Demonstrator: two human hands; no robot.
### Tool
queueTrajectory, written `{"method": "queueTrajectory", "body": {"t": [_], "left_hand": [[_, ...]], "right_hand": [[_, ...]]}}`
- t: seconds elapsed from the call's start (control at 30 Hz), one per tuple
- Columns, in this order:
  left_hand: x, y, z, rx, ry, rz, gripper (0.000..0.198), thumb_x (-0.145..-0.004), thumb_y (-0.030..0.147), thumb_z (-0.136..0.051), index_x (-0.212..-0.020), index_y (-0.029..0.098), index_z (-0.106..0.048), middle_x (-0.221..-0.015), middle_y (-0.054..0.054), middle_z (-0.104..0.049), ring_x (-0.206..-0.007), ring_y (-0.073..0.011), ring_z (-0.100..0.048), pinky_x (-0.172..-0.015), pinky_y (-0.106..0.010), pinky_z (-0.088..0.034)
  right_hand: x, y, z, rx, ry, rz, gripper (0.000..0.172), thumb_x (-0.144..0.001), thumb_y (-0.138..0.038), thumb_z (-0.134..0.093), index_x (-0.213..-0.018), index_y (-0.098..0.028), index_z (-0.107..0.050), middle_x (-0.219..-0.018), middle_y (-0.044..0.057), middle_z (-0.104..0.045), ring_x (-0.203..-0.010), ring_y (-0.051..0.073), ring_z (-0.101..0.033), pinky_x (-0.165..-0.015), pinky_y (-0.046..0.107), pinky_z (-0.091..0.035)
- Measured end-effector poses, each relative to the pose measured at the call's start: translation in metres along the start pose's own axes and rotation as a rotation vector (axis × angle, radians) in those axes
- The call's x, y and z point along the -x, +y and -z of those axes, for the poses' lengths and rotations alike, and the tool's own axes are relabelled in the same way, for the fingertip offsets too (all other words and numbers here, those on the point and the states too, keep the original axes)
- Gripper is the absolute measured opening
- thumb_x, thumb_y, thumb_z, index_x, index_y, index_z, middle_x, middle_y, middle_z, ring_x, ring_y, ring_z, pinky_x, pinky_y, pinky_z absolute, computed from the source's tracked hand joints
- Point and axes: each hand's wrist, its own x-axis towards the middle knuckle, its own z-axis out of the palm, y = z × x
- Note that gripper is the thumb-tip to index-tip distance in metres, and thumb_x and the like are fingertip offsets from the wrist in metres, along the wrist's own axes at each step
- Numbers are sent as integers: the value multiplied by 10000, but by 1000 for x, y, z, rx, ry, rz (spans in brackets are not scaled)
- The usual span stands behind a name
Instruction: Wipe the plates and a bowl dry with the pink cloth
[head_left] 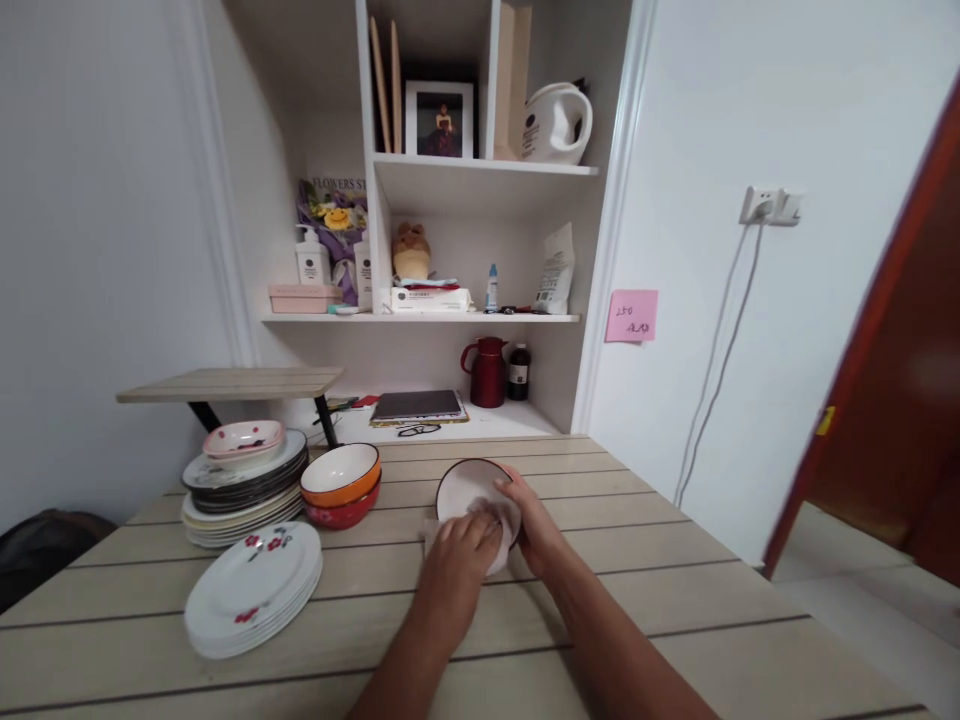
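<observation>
A bowl (466,488) with a white inside and a dark rim is tilted toward me above the table's middle. Its right side rests in my right hand (534,520), with the thumb over the rim and the other fingers behind. My left hand (459,560) presses a thin, pale wiping cloth (498,558) against the inside of the bowl. Part of the cloth hangs below the rim, and its fingertip end is partly hidden. The bowl's outside cannot be seen.
Left of my hands stand an orange bowl (342,476) nested in a red bowl (346,514), flower-patterned white plates (225,588) and a taller plate stack (241,505) topped by a pink-rimmed dish (244,438). Behind are a small raised stand (232,384) and a red jug (489,372).
</observation>
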Motion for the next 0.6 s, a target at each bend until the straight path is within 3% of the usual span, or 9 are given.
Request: {"method": "queueTrajectory", "body": {"t": [0.17,0.37,0.47,0.6], "left_hand": [[0,2,2,-123,11,36,347,-902,91,-499,-1182,254,-623,-1236,-58,-654,-1152,-214,-590,-1045,-462,-444],[6,-2,5,-175,69,133,387,-888,28,-446,-1195,198,-608,-1217,-69,-673,-1116,-219,-617,-942,-398,-519],[7,-5,4,-161,103,224,435,-884,24,-426,-1261,193,-563,-1205,-79,-679,-1052,-216,-642,-904,-395,-538],[7,-7,2,-76,119,203,496,-848,9,-442,-1310,171,-520,-1228,-96,-667,-1043,-223,-639,-893,-400,-543]], "right_hand": [[-1,-12,20,104,-3,-179,514,-690,-354,-712,-1183,-267,-598,-945,9,-721,-809,214,-640,-669,290,-461],[3,5,3,-84,-93,-112,732,-624,-279,-791,-1295,-332,-502,-1055,15,-706,-908,227,-649,-795,335,-482],[4,20,-13,-134,-122,-54,693,-601,-263,-804,-1242,-309,-544,-979,13,-708,-925,225,-640,-850,346,-476],[2,33,-24,-158,-11,-41,533,-621,-328,-787,-1117,-263,-601,-851,8,-694,-825,220,-636,-789,337,-495]]}}
